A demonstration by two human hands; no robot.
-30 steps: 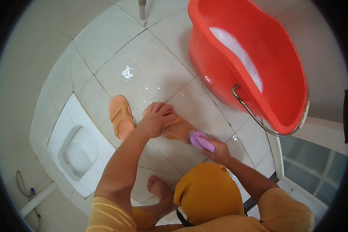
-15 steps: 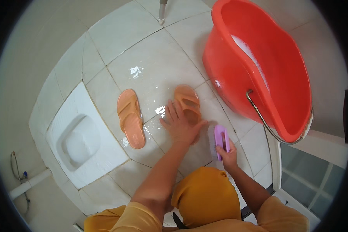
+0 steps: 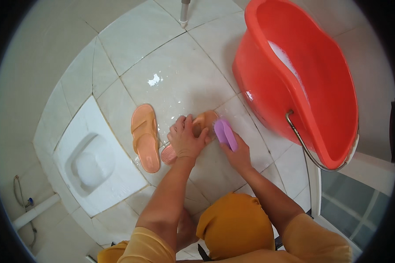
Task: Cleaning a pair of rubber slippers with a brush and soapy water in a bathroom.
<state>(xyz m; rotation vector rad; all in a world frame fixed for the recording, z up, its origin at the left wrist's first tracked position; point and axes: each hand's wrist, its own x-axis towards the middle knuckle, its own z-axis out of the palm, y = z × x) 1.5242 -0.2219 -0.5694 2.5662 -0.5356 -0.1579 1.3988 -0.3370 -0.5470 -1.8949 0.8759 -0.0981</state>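
My left hand [image 3: 186, 138] is closed on the strap side of an orange slipper [image 3: 208, 117]. The slipper lies slanted, its toe end to the far right and its heel showing at the near left below my wrist. In my right hand [image 3: 238, 153] is a purple scrub brush [image 3: 226, 133], gripped by its handle. The bristle side faces the slipper's right edge and appears to touch it; the bristles are mostly hidden. A matching orange slipper [image 3: 148, 153] lies flat on the tiles to the left, apart from both hands.
A big red bucket [image 3: 267, 94] with suds inside and a metal handle stands at the right. To the left, a white squat toilet [image 3: 125, 171] is set in the floor. The pale floor tiles [image 3: 175, 65] have wet patches. A pipe [image 3: 184, 15] stands at the far edge.
The brush has moved left and away from me to the slipper. My left hand, spread on the slipper before, now grips it, and the slipper has turned with its heel swung left.
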